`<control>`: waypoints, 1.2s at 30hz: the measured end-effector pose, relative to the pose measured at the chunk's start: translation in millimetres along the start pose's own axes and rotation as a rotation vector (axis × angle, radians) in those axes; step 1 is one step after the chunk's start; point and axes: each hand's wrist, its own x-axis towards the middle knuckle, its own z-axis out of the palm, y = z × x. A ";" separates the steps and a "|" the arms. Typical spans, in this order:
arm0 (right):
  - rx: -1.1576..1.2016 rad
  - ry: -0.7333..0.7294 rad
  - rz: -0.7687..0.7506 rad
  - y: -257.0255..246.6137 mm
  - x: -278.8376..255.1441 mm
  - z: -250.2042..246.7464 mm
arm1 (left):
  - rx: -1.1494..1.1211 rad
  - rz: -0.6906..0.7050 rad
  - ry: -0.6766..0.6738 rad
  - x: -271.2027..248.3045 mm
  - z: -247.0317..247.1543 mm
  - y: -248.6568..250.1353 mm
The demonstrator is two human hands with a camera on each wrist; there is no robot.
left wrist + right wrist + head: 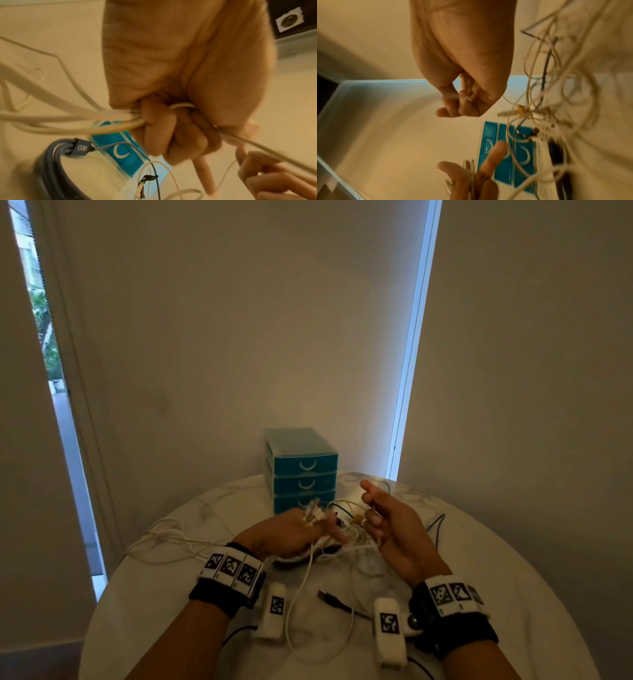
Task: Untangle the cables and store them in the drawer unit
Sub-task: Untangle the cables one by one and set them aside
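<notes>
cables [342,529] bunched in left hand [284,530], right hand [390,525] pinching.

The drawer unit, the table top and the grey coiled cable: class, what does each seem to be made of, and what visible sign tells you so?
Drawer unit: likely plastic, teal and glossy, with a see-through top and moulded white crescent handles.
Table top: looks like marble or a marble-effect surface, white with faint grey veins; the pictures leave that open.
Grey coiled cable: probably a rubbery or braided jacket with a matt finish; blur leaves the weave open.
</notes>
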 end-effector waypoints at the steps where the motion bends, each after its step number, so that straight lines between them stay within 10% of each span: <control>1: -0.057 -0.037 -0.018 -4.9 -2.9 -0.8 | -0.101 -0.042 0.090 1.5 0.2 -0.9; 11: -0.850 -0.466 0.157 8.6 -20.9 19.9 | -0.545 -0.034 0.362 4.7 -4.5 -5.3; 18: 0.005 -0.129 0.220 -0.1 -15.3 17.7 | -0.360 0.090 0.121 -3.3 -6.4 -2.1; 24: -0.017 -0.083 0.008 -3.5 -13.0 15.5 | -0.209 -0.008 -0.124 -3.0 -3.2 15.3; 36: 0.177 -0.014 -0.164 -23.7 -11.3 6.6 | -0.198 -0.079 0.020 -7.1 -12.8 -6.3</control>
